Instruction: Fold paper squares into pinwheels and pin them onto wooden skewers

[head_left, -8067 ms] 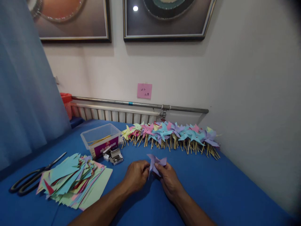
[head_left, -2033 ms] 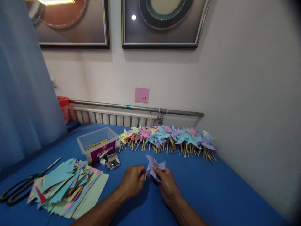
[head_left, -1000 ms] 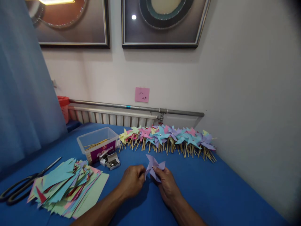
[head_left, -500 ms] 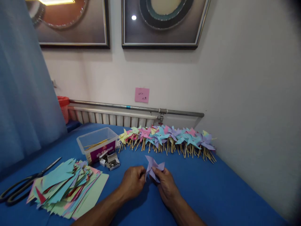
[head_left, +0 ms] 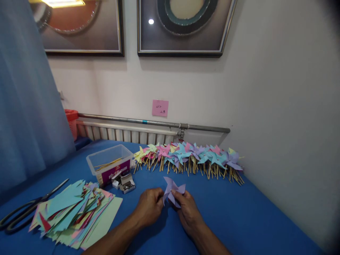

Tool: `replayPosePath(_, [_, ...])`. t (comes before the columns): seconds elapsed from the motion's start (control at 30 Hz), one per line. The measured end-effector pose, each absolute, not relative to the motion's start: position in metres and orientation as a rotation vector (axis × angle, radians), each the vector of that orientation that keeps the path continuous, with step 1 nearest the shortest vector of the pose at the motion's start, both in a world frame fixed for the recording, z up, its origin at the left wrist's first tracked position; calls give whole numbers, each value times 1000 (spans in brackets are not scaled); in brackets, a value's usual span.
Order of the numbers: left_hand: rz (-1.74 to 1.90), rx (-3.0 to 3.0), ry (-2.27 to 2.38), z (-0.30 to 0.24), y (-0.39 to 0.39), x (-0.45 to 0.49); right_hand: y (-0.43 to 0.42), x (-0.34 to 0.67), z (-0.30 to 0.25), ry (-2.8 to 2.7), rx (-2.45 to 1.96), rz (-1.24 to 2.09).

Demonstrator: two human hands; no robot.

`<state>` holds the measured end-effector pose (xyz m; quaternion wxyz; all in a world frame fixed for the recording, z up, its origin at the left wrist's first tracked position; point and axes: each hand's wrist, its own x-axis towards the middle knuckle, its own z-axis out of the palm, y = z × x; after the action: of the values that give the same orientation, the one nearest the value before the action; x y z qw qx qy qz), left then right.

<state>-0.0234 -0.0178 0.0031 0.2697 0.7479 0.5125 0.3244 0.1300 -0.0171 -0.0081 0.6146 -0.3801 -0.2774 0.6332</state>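
Note:
A purple paper pinwheel [head_left: 172, 191] is in front of me, its blades folded to the middle, with a small pin head visible there. My right hand [head_left: 187, 209] grips it from the right, thumb pressed near its centre and fingers behind the paper. Close against its left blade, my left hand [head_left: 151, 205] is closed with the fingertips together. Whatever those fingers hold, if anything, is hidden. To the left lie two small open boxes, the nearer a box of metal pins [head_left: 127, 185]. Beside them a clear plastic tub [head_left: 113, 166] contains thin wooden sticks [head_left: 108, 163].
Finished pinwheels on sticks [head_left: 186, 156] lie in a long row at the back of the blue-covered table [head_left: 239, 219]. Coloured paper sheets and scraps [head_left: 77, 212] and large scissors [head_left: 34, 205] are at left. A radiator pipe [head_left: 127, 119] runs along the wall.
The pinwheel has turned and shifted slightly left in my right hand, and its pin head now shows. Both hands are almost in the same place.

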Motion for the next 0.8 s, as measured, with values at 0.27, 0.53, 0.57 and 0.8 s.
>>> replayPosePath(0.27, [876,2009,1370,5,-18,-23,-16,130,-10,-631,-873,1454])
replayPosePath(0.53, [878,2025,1359,4,-18,-23,-15,131,-12,-638,-870,1461])
replayPosePath(0.57, [873,2025,1363,4,-18,-23,-15,130,-12,-637,-867,1462])
replayPosePath(0.8, [860,2035,1413,6,-18,-23,-15,131,-12,-646,-861,1475])
